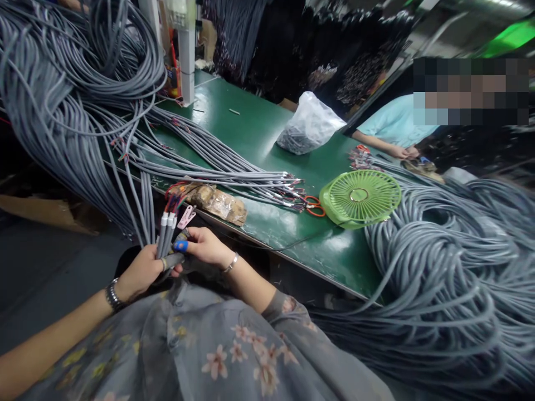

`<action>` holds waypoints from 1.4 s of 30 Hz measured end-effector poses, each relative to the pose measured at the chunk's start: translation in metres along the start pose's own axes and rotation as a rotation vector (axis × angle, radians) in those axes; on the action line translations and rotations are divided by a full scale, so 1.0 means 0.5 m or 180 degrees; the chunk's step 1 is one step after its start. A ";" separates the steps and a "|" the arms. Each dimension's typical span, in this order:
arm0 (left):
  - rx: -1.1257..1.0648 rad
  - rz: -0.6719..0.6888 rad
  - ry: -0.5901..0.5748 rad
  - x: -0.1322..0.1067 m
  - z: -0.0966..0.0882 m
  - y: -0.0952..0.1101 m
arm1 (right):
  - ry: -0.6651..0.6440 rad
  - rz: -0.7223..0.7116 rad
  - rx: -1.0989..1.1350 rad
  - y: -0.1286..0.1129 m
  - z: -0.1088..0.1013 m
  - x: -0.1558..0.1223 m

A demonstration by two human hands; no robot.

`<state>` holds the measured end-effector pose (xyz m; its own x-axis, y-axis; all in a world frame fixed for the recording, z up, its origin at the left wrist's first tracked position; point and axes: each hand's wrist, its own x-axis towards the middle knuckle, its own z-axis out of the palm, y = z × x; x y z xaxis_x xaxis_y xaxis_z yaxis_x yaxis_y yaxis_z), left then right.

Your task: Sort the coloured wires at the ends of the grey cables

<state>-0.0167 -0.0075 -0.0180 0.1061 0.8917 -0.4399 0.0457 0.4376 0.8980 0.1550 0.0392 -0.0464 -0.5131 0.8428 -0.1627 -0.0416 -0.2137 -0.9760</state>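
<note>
My left hand [142, 272] is closed round a small bunch of grey cables [166, 234] held upright over my lap, their stripped coloured wire ends pointing up. My right hand [204, 246] is closed beside them, a blue cover on one fingertip, gripping a small pink tool [186, 217] that touches the cable ends. A watch sits on my left wrist, a bracelet on the right. The cables trail up to a large hanging mass of grey cable [62, 94].
A green table [267, 223] carries laid-out grey cables [234, 167], a brown wrapped packet [215, 201], orange-handled scissors [313, 205], a green fan [360, 196] and a plastic bag [309, 125]. A heap of coiled cable [451, 278] fills the right. Another person's hands [403, 151] work at the far edge.
</note>
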 end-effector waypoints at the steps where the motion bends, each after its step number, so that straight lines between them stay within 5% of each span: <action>1: -0.0145 -0.0016 0.0069 -0.001 0.002 0.003 | 0.0081 -0.0001 0.0071 0.003 -0.002 -0.003; 9: -0.1044 0.0044 0.0559 -0.006 0.024 0.023 | 0.0446 -0.0145 0.0975 0.042 0.026 -0.033; 12: -0.0980 0.0021 0.0350 -0.006 0.019 0.027 | 0.0699 -0.0348 0.1017 0.039 0.049 -0.031; 18: -0.0703 -0.0057 -0.0089 -0.007 -0.005 0.013 | 0.0371 -0.0018 0.0760 0.015 0.051 0.002; 26: -0.1300 0.0081 0.0546 -0.009 0.005 0.007 | 0.0596 0.0458 0.1245 0.036 0.051 0.003; 37: -0.1135 0.0072 0.0536 -0.003 0.009 -0.012 | 0.0462 0.0321 0.0376 -0.002 0.056 -0.004; 42: -0.1283 0.0101 0.0651 -0.008 0.016 0.002 | 0.0583 0.0211 0.0551 0.002 0.061 -0.008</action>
<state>-0.0091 -0.0116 -0.0152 -0.0992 0.8921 -0.4407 -0.3493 0.3835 0.8549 0.1310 0.0208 -0.0422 -0.3564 0.8962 -0.2643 -0.1671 -0.3394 -0.9257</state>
